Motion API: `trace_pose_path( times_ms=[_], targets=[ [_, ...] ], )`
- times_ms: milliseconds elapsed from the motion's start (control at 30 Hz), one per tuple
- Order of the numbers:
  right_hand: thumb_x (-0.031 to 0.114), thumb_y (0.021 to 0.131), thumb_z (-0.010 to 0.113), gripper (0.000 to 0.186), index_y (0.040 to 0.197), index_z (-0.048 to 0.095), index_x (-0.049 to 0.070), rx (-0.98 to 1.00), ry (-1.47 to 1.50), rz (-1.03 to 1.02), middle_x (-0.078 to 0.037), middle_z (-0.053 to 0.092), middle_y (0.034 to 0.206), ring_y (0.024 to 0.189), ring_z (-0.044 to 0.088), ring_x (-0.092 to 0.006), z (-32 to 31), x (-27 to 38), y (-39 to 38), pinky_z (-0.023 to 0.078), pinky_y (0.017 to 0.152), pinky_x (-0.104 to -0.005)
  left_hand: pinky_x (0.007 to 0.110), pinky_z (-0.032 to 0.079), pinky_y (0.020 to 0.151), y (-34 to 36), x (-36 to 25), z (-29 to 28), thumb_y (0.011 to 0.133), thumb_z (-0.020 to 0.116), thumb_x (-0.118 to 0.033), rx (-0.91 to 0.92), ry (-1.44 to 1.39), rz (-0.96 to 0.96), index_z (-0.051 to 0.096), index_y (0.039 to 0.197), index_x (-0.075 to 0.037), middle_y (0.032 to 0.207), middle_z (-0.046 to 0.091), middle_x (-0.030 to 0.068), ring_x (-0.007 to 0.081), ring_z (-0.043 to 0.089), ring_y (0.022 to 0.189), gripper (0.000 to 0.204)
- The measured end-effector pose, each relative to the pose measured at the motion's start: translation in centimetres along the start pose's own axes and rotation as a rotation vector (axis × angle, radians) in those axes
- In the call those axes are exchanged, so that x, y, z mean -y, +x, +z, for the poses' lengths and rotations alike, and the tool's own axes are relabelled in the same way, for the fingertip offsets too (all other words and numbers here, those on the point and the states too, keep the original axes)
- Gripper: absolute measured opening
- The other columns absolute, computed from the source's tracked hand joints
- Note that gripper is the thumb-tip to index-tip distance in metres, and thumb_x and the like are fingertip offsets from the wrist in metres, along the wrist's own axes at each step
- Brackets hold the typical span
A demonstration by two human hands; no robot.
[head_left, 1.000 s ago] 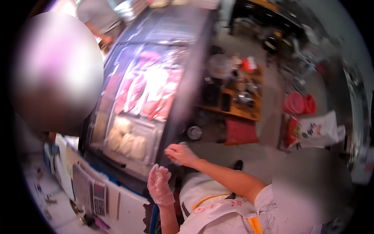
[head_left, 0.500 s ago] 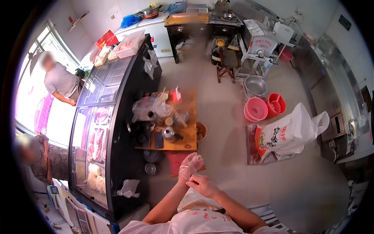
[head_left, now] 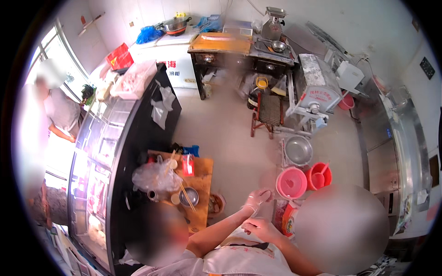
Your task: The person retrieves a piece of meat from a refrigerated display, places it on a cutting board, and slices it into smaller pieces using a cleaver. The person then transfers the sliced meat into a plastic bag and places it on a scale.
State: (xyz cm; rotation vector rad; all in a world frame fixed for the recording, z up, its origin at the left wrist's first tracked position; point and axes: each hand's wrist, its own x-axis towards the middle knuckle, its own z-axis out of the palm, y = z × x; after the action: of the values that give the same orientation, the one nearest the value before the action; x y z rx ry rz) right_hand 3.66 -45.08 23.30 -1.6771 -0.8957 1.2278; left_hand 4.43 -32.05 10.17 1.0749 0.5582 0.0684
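My left hand wears a thin clear plastic glove and reaches out over the floor, its fingers apart and nothing visible in them. Just below it, nearer my body, my right hand is bare, with its fingers curled in close to my left forearm. Nothing shows in the right hand's fingers. I have a white apron with red markings on my front. Closest to the gloved hand are a pink basin on the right and a low wooden table on the left.
The table bears a plastic bag, chopsticks and a metal bowl. A glass display case stands left, with people beyond it. Ahead are a small folding stool, a dough machine, a red bucket and a metal basin.
My right hand has come off the left wrist, where it was gripping at the glove. Both hands have moved right, and the view has shifted toward the far counter.
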Motion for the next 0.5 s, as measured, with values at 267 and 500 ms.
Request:
trace_pose_path(
  times_ms=[267, 500],
  targets=[
    [0.017, 0.108, 0.062, 0.018, 0.110, 0.067, 0.000, -0.242, 0.303, 0.115, -0.004, 0.070, 0.090, 0.081, 0.067, -0.0116, -21.1, -1.2, 21.4, 0.056, 0.076, -0.0291, 0.034, 0.056, 0.088, 25.5, -15.2, -13.5, 0.100, 0.066, -0.022, -0.236, 0.414, 0.236, 0.076, 0.119, -0.006, 0.098, 0.078, 0.0086, 0.0196, 0.073, 0.093, 0.027],
    [0.020, 0.108, 0.062, 0.019, 0.106, 0.063, 0.001, -0.226, 0.090, -0.081, -0.003, 0.067, 0.081, 0.074, 0.066, -0.0099, -38.1, 2.9, 51.6, 0.054, 0.070, -0.0271, 0.036, 0.059, 0.088, 38.2, -26.4, -28.9, 0.099, 0.067, -0.019, -0.457, 0.676, 0.276, 0.077, 0.117, -0.012, 0.106, 0.078, 0.0162, 0.0271, 0.076, 0.098, 0.022]
  ],
)
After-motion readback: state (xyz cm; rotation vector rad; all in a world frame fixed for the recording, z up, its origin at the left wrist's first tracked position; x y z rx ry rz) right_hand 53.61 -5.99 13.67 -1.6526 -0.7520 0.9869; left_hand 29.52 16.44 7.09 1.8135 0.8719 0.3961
